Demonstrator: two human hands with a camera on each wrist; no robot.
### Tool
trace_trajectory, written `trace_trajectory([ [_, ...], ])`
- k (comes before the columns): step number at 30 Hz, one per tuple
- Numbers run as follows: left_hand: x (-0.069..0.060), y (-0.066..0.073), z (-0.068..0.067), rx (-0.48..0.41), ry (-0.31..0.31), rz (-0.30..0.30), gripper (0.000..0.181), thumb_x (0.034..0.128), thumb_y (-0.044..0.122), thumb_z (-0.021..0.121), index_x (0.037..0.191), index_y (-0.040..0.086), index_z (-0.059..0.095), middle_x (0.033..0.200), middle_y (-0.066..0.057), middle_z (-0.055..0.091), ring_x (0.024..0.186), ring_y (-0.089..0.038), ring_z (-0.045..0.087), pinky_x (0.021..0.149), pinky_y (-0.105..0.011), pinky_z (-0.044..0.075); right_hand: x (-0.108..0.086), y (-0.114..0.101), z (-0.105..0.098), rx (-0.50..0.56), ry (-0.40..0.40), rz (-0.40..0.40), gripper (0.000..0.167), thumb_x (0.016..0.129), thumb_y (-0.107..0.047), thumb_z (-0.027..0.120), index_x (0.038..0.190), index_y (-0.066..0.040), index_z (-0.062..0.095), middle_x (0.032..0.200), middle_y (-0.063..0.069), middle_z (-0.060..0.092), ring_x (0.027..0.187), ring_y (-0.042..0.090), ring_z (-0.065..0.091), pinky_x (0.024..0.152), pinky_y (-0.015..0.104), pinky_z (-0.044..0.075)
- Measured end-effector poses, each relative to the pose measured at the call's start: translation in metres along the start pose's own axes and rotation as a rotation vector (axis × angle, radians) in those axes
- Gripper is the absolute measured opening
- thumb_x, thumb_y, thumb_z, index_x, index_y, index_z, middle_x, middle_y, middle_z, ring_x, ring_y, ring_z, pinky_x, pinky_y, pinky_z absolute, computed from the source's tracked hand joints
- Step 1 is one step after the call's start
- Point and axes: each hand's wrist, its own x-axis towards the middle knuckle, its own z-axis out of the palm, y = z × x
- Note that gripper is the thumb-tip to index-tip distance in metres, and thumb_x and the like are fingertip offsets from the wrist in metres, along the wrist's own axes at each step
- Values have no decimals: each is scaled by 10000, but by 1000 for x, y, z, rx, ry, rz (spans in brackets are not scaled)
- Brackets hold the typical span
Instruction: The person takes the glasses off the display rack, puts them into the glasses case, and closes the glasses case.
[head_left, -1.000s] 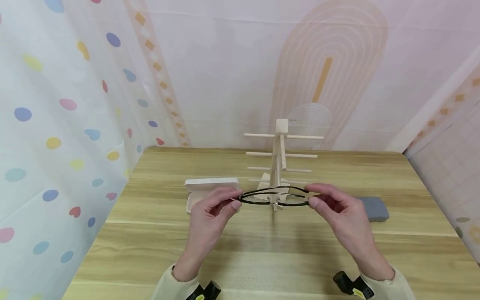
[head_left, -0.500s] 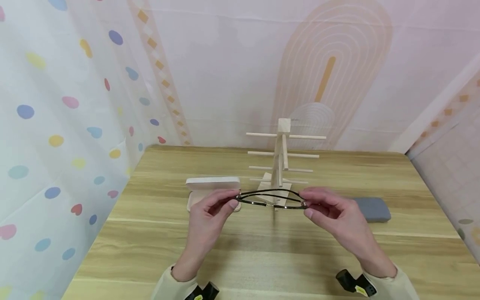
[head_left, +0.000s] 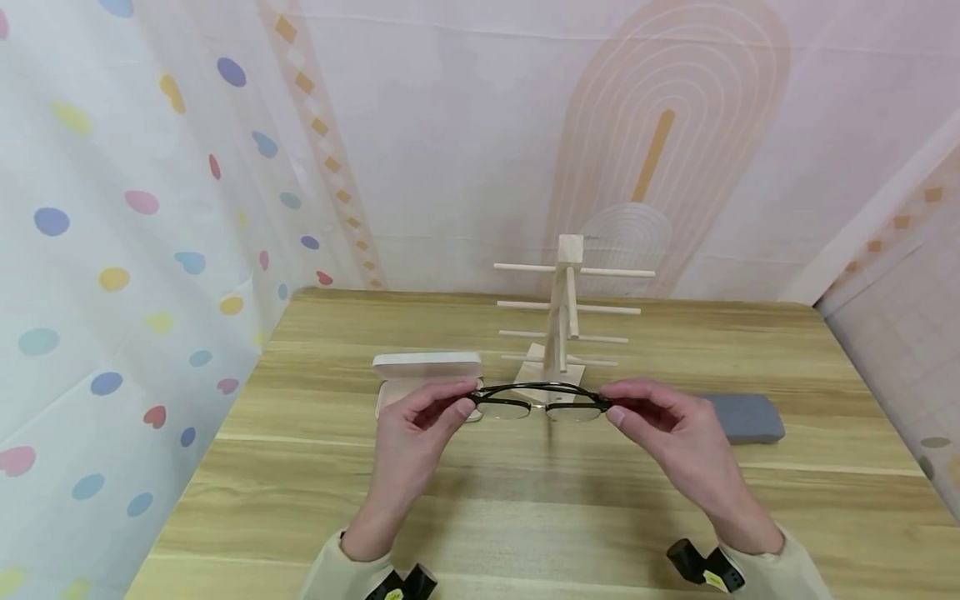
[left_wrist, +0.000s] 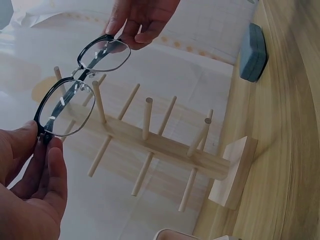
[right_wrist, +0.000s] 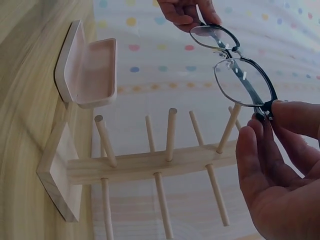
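A pair of eyeglasses (head_left: pixel 503 407) with black upper rims and thin metal lower rims is held level above the table, its temples folded behind the lenses. My left hand (head_left: pixel 415 446) pinches the left hinge end between thumb and fingers. At the opposite end my right hand (head_left: pixel 686 442) pinches the other hinge corner. Both wrist views show the lenses clearly, with the thumbs pressing at the frame corners. Just behind the glasses stands a wooden rack (head_left: pixel 558 321) with pegs on its sides and front; the glasses overlap its base in the head view.
An open eyeglass case (right_wrist: pixel 95 70) with a pale pink lining lies left of the rack. To the right, partly behind my right hand, is a closed grey-blue case (head_left: pixel 750 418). The wooden table (head_left: pixel 510 542) ends at a patterned curtain (head_left: pixel 450 150).
The glasses have tilted so that their lenses now show more fully below the black rims. My right hand has shifted slightly left and down, while the left hand has barely moved.
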Motion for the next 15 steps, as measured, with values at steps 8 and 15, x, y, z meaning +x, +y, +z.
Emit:
trace_trajectory([
  [8, -1, -4, -5, 39, 24, -66, 155, 893, -64, 758, 1047, -79, 744, 980, 0, 768, 857, -90, 706, 755, -217, 586, 4, 10, 8, 30, -26, 112, 223, 959, -184, 768, 1147, -65, 760, 1062, 53, 751, 905, 161, 711, 766, 266, 593],
  [15, 3, -9, -9, 55, 52, -142, 136, 902, -41, 764, 1029, -78, 734, 959, -93, 753, 772, -113, 703, 735, -240, 598, 10, 20, 19, 29, -24, 158, 229, 945, -238, 787, 1125, -96, 779, 1040, 49, 760, 893, 138, 710, 745, 257, 580],
])
